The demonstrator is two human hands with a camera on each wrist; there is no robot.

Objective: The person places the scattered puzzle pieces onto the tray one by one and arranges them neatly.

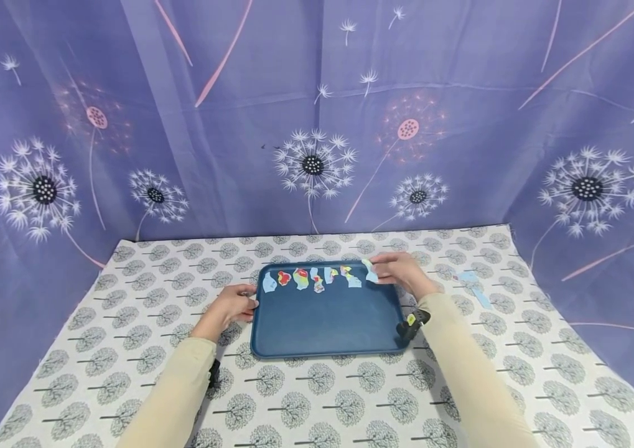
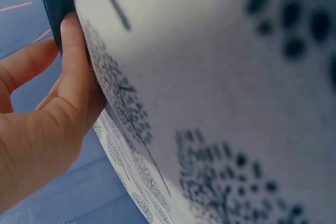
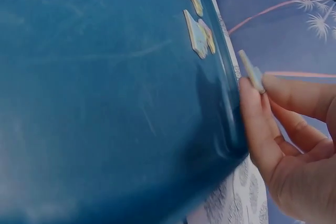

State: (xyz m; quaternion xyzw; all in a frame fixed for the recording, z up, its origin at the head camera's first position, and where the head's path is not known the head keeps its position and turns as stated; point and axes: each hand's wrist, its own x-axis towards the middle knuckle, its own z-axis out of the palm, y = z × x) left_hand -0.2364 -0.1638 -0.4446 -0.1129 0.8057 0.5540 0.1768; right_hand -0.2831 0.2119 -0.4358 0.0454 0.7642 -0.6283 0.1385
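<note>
A dark blue tray (image 1: 328,323) lies on the patterned cloth, with a row of irregular flat puzzle pieces (image 1: 301,279) along its far edge. Their colours are light blue, red and yellow. My left hand (image 1: 234,303) grips the tray's left rim; in the left wrist view the thumb and fingers of that hand (image 2: 52,93) meet the rim. Between thumb and fingertips my right hand (image 1: 400,274) pinches a light blue puzzle piece (image 1: 370,271) above the tray's far right corner. The right wrist view shows this piece (image 3: 252,72) edge-on, raised off the tray.
More light blue pieces (image 1: 476,287) lie on the cloth (image 1: 294,404) to the right of the tray. A purple curtain (image 1: 238,137) with dandelion prints stands behind and at both sides of the table.
</note>
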